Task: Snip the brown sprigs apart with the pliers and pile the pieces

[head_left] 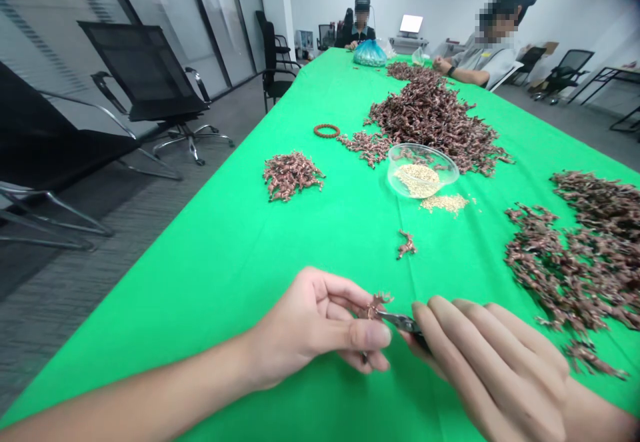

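Observation:
Between the thumb and fingers of my left hand (pixel 325 325) is a small copper-brown deer figurine (pixel 375 305), its antlers sticking up. Most of its body is hidden by the fingers. My right hand (pixel 493 355) is closed around a pair of pliers (pixel 403 323); their metal tips touch the figurine near its head, and the handles are mostly covered by my palm. A single brown figurine (pixel 407 245) lies on the green cloth (pixel 240 255) just beyond my hands.
Ahead stand a clear plastic bowl (pixel 423 172) of small pale bits, with some spilled beside it, and a large figurine heap (pixel 435 112). Smaller piles lie left (pixel 293 175) and right (pixel 575 262). A beaded bracelet (pixel 327 131) rests nearby. Two people sit farther along the table.

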A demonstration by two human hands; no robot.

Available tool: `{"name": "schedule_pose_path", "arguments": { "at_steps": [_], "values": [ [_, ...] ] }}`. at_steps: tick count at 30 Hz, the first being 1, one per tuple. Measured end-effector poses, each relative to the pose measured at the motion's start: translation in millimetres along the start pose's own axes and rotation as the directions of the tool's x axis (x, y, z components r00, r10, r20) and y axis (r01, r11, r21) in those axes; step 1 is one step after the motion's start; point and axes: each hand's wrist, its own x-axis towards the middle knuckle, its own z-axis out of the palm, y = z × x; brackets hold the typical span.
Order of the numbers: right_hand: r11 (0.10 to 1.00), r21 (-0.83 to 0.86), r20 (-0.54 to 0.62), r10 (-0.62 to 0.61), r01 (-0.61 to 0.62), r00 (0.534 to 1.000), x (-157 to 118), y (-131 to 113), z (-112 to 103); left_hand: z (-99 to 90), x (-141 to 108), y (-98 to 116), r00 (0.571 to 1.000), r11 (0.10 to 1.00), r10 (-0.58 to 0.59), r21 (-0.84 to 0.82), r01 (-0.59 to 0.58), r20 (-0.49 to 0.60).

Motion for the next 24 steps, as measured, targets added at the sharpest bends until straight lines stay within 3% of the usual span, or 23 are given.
{"name": "schedule_pose_path", "arguments": {
  "at_steps": [2,6,8,10,13,16,19,22,24],
  "values": [
    [0.999,0.006,0.031,0.050,-0.050,0.998,0.3,-3.7,-1.0,-1.3,-0.2,-0.1,1.000,1.000,-0.010,0.018,0.009,0.009],
    [0.997,0.064,-0.075,0.037,-0.033,0.996,-0.8,-5.2,6.9,-2.1,-0.6,0.6,0.998,0.998,-0.022,0.057,0.019,0.052],
    [0.968,0.201,-0.049,0.166,-0.153,0.985,-1.4,-5.7,12.7,-1.3,-0.9,1.1,0.998,0.998,-0.013,0.063,0.009,0.065],
    [0.863,0.389,0.070,0.322,-0.323,0.944,-0.6,-7.4,15.9,-0.4,-1.0,1.1,0.997,0.998,0.000,0.064,-0.004,0.071],
    [0.583,0.618,0.311,0.435,-0.528,0.845,3.4,-10.3,14.0,-0.7,-0.7,-1.0,0.997,0.998,0.024,0.051,-0.028,0.078],
    [0.302,0.631,0.573,0.439,-0.715,0.692,7.2,-12.1,8.3,-3.4,0.4,-4.8,0.997,0.998,0.038,0.055,-0.042,0.074],
    [0.128,0.565,0.712,0.425,-0.815,0.560,7.9,-13.7,4.8,-5.9,1.4,-8.2,0.996,0.994,0.036,0.100,-0.044,0.080],
    [0.085,0.555,0.729,0.430,-0.827,0.533,7.7,-14.2,4.5,-6.4,1.9,-9.7,0.997,0.992,0.038,0.117,-0.047,0.072],
    [0.159,0.591,0.659,0.471,-0.791,0.587,7.6,-13.5,5.7,-5.8,1.7,-9.6,0.997,0.993,0.046,0.105,-0.051,0.058]
  ]
}}
